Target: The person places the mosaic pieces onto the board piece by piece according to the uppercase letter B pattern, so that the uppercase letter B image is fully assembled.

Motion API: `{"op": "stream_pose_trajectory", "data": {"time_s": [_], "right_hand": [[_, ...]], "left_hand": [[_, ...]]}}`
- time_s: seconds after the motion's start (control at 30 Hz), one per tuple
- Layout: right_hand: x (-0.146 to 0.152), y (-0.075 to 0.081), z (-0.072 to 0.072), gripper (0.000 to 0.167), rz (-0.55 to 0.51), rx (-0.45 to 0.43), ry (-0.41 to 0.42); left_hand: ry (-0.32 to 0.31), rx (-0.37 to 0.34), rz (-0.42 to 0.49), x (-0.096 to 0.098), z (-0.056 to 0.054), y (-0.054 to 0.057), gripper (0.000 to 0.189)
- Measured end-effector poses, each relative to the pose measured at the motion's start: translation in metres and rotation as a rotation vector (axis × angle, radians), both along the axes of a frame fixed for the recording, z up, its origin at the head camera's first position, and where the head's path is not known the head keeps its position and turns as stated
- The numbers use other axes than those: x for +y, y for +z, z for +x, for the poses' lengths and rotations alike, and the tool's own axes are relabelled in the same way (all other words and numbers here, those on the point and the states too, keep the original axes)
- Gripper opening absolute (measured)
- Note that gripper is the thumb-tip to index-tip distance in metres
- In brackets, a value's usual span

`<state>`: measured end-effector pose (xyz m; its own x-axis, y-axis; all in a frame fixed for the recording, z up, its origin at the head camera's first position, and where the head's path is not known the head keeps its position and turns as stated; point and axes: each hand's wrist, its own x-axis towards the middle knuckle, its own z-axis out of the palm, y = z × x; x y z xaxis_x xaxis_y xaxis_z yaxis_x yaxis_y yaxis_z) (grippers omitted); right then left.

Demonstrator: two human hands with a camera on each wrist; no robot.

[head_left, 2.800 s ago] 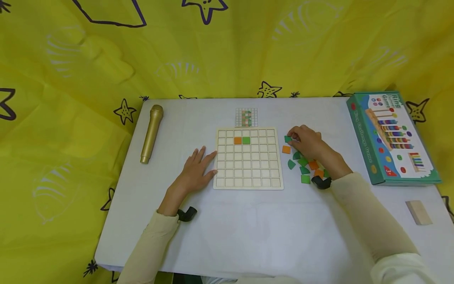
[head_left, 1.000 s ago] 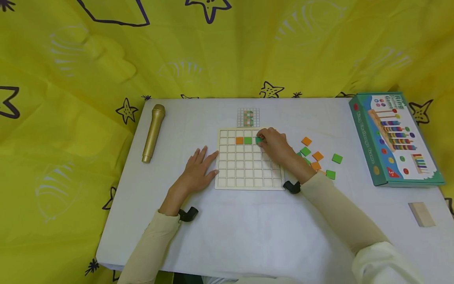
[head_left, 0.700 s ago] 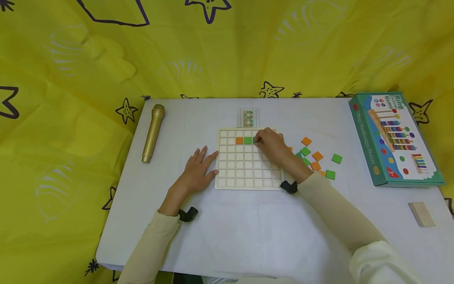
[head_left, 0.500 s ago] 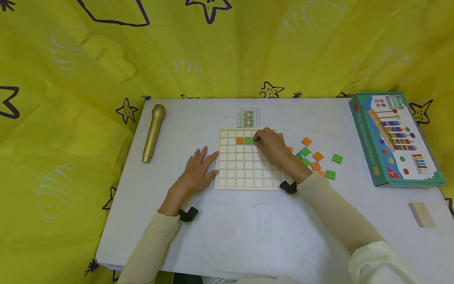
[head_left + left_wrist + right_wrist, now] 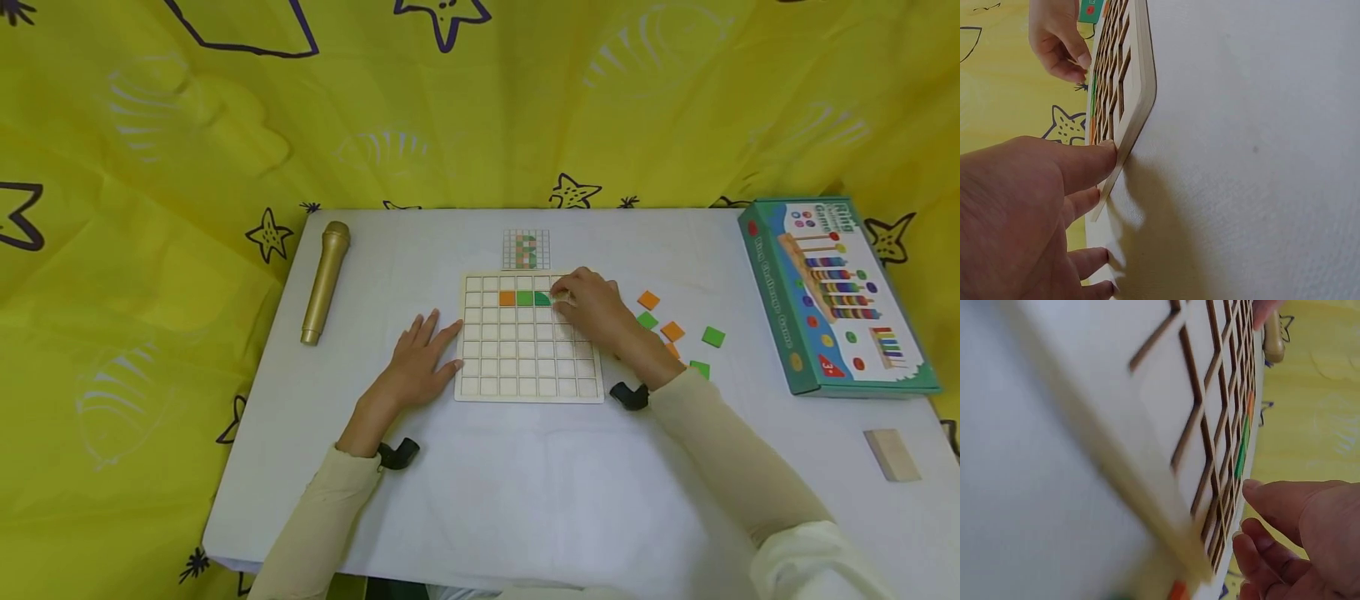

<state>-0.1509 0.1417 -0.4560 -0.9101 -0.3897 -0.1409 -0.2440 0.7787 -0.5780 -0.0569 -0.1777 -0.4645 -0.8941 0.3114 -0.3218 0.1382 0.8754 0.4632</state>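
Note:
A wooden grid board [image 5: 527,395] lies on the white table. In its second row sit an orange square tile [image 5: 507,298], a green square tile [image 5: 525,298] and a darker green quarter-round tile [image 5: 542,299], side by side. My right hand [image 5: 596,308] is over the board's upper right, just right of the quarter-round tile. Its thumb and fingertips are apart with nothing between them in the right wrist view. My left hand [image 5: 416,362] rests at the board's left edge, fingers spread, with the thumb [image 5: 1088,164] touching the rim.
Loose orange and green tiles [image 5: 713,336] lie right of the board, some hidden by the right arm. A small pattern card [image 5: 527,249] lies behind the board. A gold microphone [image 5: 326,283] is at left. A boxed game [image 5: 840,292] and a wooden block [image 5: 892,455] are at right.
My right hand carried the quarter-round tile from the loose pile to the board, set it beside the green square, let go and drew back slightly right. The left hand has stayed put.

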Motion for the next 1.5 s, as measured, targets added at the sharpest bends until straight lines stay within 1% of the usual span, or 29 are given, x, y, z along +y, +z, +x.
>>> {"op": "stream_pose_trajectory", "data": {"time_s": [0.13, 0.27, 0.37, 0.43, 0.5, 0.6, 0.73, 0.83, 0.93, 1.07, 1.3, 1.37, 1.5], "right_hand": [[0.026, 0.006, 0.0, 0.03, 0.009, -0.011, -0.04], [0.053, 0.014, 0.002, 0.032, -0.002, -0.08, -0.103], [0.072, 0.02, 0.004, 0.032, 0.006, -0.128, -0.133], [0.084, 0.023, 0.005, 0.033, 0.032, -0.15, -0.133], [0.094, 0.024, 0.006, 0.034, 0.069, -0.165, -0.113], [0.104, 0.023, 0.008, 0.038, 0.109, -0.201, -0.098], [0.113, 0.02, 0.011, 0.046, 0.145, -0.231, -0.1], [0.118, 0.018, 0.014, 0.051, 0.152, -0.228, -0.099], [0.119, 0.017, 0.016, 0.049, 0.142, -0.233, -0.105], [0.118, 0.016, 0.02, 0.042, 0.132, -0.252, -0.127], [0.121, 0.012, 0.025, 0.053, 0.137, -0.25, -0.167], [0.122, 0.01, 0.027, 0.049, 0.129, -0.244, -0.172], [0.121, 0.005, 0.029, 0.041, 0.099, -0.204, -0.155]], "left_hand": [[-0.002, -0.009, -0.006, 0.001, 0.0, 0.001, 0.066], [-0.001, -0.009, -0.013, 0.001, 0.0, 0.003, 0.066], [0.0, -0.009, -0.01, 0.001, 0.0, 0.004, 0.066], [0.001, -0.011, -0.007, 0.002, 0.001, 0.005, 0.066], [0.001, -0.013, -0.006, 0.002, 0.001, 0.006, 0.066], [0.004, -0.013, -0.006, 0.002, 0.001, 0.007, 0.066], [0.005, -0.009, -0.004, 0.002, 0.002, 0.006, 0.066], [0.005, -0.004, -0.003, 0.002, 0.001, 0.005, 0.066], [0.007, -0.003, 0.001, 0.002, 0.001, 0.005, 0.066], [0.007, 0.001, 0.007, 0.002, 0.002, 0.005, 0.066], [0.006, 0.003, 0.011, 0.003, 0.002, 0.005, 0.066], [0.006, -0.001, 0.009, 0.003, 0.002, 0.005, 0.066], [0.007, -0.002, 0.003, 0.003, 0.002, 0.005, 0.066]]}}
